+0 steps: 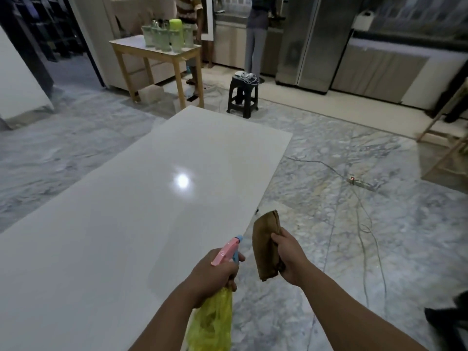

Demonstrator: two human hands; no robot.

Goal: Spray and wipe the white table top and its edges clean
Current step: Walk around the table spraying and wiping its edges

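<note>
Head view showed our white table point(131, 198) bare and glossy before us. Our left hand point(215, 272) gripped a spray bottle point(215, 312) over its near right edge; our right hand point(291, 257) clutched a folded brown cloth point(266, 244) just beside, above the marble floor point(379, 224).

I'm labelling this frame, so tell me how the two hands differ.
The left hand grips a spray bottle by its neck, over the white table's edge; the right hand holds a folded brown cloth over the floor beside the table. The left sits nearer the camera, the right slightly farther. Both are curled round a cleaning tool, and neither tool touches the table.
</note>
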